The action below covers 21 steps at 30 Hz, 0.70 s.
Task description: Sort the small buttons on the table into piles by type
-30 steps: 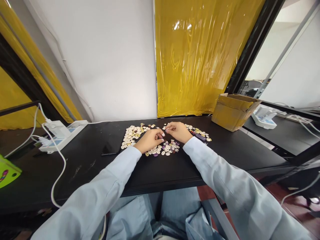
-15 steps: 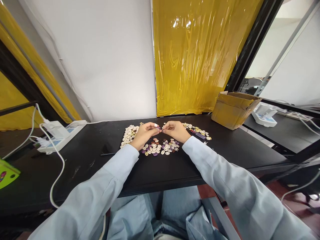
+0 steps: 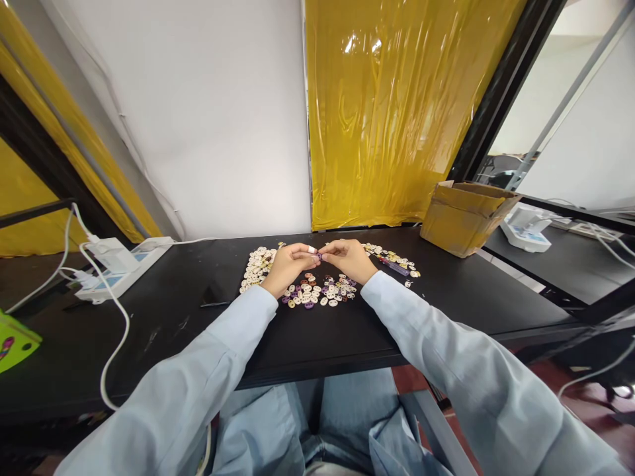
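Both hands meet over a spread of small cream, yellow and purple buttons (image 3: pixel 320 293) on a black table (image 3: pixel 347 330). My left hand (image 3: pixel 288 266) is closed in a pinch, its fingertips touching those of my right hand (image 3: pixel 347 259), which is pinched too. A tiny purple piece (image 3: pixel 318 254) shows between the fingertips. A second patch of cream buttons (image 3: pixel 255 266) lies left of my left hand, and a third (image 3: pixel 391 259) lies right of my right hand. Light blue sleeves cover both arms.
An open cardboard box (image 3: pixel 464 215) sits at the table's right rear. A white power strip (image 3: pixel 122 264) with plugs and cables lies at the left. A dark phone (image 3: pixel 215 297) lies flat left of the buttons. Yellow plastic sheeting (image 3: pixel 397 112) hangs behind.
My left hand lifted off the button pile and rose to meet my right hand; the fingertips have since closed together around a small purple piece.
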Available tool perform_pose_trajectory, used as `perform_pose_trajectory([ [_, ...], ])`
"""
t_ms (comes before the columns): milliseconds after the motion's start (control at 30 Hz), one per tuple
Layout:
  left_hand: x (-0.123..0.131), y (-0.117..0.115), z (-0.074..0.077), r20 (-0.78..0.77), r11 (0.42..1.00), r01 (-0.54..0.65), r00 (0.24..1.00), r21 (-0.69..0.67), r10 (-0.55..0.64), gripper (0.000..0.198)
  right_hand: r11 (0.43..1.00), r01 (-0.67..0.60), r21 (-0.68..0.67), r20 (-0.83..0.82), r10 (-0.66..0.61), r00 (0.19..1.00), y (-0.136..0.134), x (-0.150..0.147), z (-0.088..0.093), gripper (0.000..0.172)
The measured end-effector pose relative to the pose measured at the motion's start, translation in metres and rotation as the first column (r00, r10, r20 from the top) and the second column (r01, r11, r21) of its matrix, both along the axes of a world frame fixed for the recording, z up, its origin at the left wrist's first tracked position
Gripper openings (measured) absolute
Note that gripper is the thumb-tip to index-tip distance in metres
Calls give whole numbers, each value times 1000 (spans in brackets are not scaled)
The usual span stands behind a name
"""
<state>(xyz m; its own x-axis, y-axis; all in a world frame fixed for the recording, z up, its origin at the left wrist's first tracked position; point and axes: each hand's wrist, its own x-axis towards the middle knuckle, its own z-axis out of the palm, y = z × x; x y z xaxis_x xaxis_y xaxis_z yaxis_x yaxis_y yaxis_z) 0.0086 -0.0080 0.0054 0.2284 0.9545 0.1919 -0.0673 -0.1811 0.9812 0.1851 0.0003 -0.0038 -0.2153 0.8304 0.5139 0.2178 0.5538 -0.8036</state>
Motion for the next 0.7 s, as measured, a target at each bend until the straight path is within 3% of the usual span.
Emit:
perform_pose_trajectory([
  [367,-4,-5,2,22,998,57,998,-27,-57,37,993,-69,-92,-108,59,992,0,-2,3,20],
  [467,-5,-2,4,-42,999,39,998,-5,-39,34,990,-75,-119,-75,66,995,1,-1,4,27],
  [533,-10,3,6,-162,997,-6,987,76,19,29,989,-46,-142,-23,44,999,4,2,5,31],
  [600,-20,8,8,-342,970,-51,930,236,132,21,990,21,-143,48,-14,999,6,8,6,33],
  [700,-36,14,12,-596,906,-26,745,422,299,15,988,63,-140,240,-28,970,6,18,8,28],
])
